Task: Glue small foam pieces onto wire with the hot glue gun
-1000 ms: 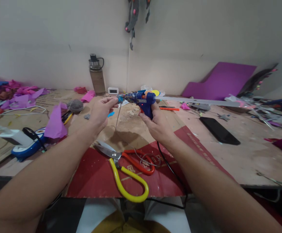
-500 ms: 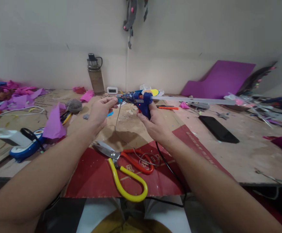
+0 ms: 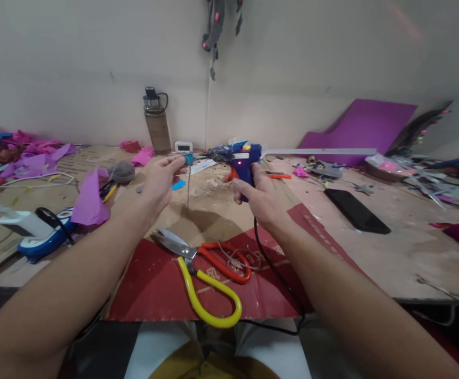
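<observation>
My right hand is wrapped round the handle of a blue hot glue gun, whose red light is lit. A long clear glue stick sticks out of its back, and the glue-crusted nozzle end points left. In a pinch, my left hand holds a small blue piece with a grey string hanging from it; the exact kind of piece is too small to make out. A gap separates it from the nozzle. Below, scissors with one red and one yellow handle lie on the red cardboard.
A water bottle and a small white digital clock stand by the wall. Grey yarn, purple scraps and a power strip with a white plug lie left. A black phone rests right. The glue gun's cord trails down.
The glue gun has moved right, away from the blue piece, with my right hand round it. My left hand has shifted slightly left with the piece still pinched.
</observation>
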